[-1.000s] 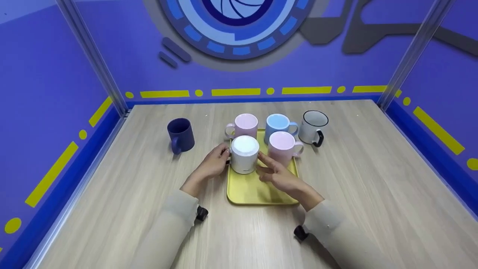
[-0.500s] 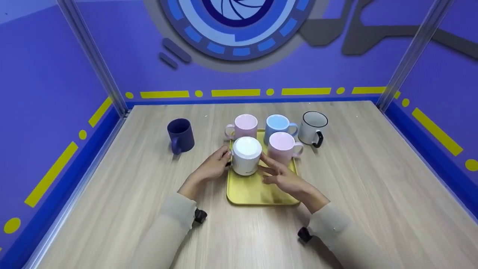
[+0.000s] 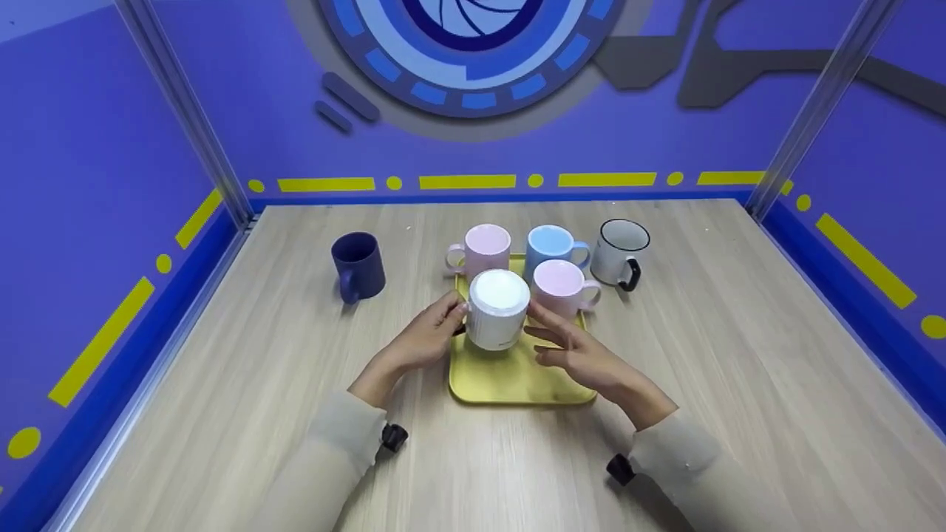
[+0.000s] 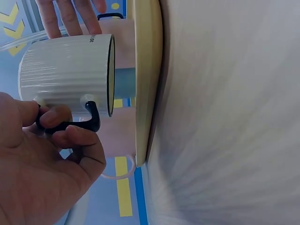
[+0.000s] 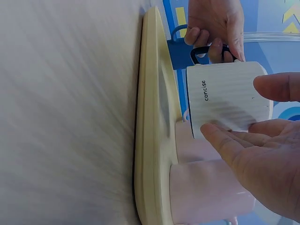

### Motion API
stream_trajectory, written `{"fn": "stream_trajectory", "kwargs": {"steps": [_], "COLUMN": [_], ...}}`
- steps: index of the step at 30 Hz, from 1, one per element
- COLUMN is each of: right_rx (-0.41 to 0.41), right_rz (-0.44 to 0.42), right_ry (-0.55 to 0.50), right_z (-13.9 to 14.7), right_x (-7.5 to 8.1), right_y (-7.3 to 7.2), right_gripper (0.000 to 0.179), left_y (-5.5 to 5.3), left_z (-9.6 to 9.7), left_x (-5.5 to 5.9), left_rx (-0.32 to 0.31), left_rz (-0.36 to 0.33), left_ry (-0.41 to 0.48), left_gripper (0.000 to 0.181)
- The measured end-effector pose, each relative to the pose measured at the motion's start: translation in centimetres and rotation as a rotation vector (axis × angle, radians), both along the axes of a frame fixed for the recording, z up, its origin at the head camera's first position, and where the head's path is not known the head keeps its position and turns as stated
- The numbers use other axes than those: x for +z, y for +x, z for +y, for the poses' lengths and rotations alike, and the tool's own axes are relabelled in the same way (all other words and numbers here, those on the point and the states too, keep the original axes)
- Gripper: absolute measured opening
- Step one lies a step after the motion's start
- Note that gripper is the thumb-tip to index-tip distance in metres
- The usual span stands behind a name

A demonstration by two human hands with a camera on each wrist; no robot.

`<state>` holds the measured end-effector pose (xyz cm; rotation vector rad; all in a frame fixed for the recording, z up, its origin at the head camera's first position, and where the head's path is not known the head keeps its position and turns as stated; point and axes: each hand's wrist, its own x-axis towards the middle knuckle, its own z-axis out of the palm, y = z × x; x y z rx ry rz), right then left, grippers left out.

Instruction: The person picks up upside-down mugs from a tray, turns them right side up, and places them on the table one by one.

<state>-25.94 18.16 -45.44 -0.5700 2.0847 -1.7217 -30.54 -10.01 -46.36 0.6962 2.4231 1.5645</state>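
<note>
A white ribbed mug [image 3: 497, 318] with a black rim hangs upside down over the yellow tray [image 3: 517, 384], its base facing up. My left hand [image 3: 425, 336] grips its black handle [image 4: 95, 117], fingers curled through it. On the opposite side, the extended fingers of my right hand [image 3: 591, 358] touch the mug's wall, near the lettering "concise" in the right wrist view. The mug's opening points down at the tray. Standing upright on the tray behind it are a pink mug [image 3: 488, 258], a light blue mug [image 3: 549, 244] and a second pink mug [image 3: 558, 284].
A dark blue mug [image 3: 358, 270] stands on the wooden table [image 3: 259, 355] to the left. Right of the tray, close to the light blue mug, is another white mug [image 3: 615, 258] with black rim and handle. Blue printed walls [image 3: 473, 162] enclose the table's back and sides.
The upside-down white mug has shifted right and appears slightly larger in the head view. Both hands have moved rightward with it; the other mugs and the tray stay put.
</note>
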Motion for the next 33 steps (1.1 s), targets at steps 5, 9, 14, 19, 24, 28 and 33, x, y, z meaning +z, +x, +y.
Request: {"fn": "stream_trajectory", "kwargs": {"steps": [5,9,14,19,24,28,33], "right_rx": [-0.029,-0.061,-0.085,-0.072,-0.047,-0.025,-0.03], "right_rz": [0.056,0.079,0.078,0.083,0.113,0.119,0.122], "right_ry": [0.024,0.013,0.022,0.044,0.058,0.052,0.059], "right_z": [0.9,1.5,1.9,2.0,2.0,2.0,2.1], "right_x": [0.3,0.5,0.9,0.9,0.5,0.2,0.1], "right_y": [0.4,0.6,0.8,0.8,0.9,1.2,1.7], "right_gripper": [0.072,0.069,0.08,0.095,0.099,0.098,0.097], "left_y": [0.7,1.5,2.4,3.3,3.9,4.4,4.8], "left_z": [0.3,0.5,1.0,1.5,2.2,2.7,3.0], "left_x": [0.2,0.6,1.2,1.7,1.9,2.0,1.9], "left_rx": [0.015,-0.005,-0.037,-0.08,-0.132,-0.155,-0.171], "left_rz": [0.044,0.04,0.026,0.01,0.0,-0.005,0.0], "left_ry": [-0.008,0.005,0.013,0.024,0.063,0.073,0.071], "left_gripper": [0.03,0.032,0.034,0.033,0.033,0.033,0.033]}}
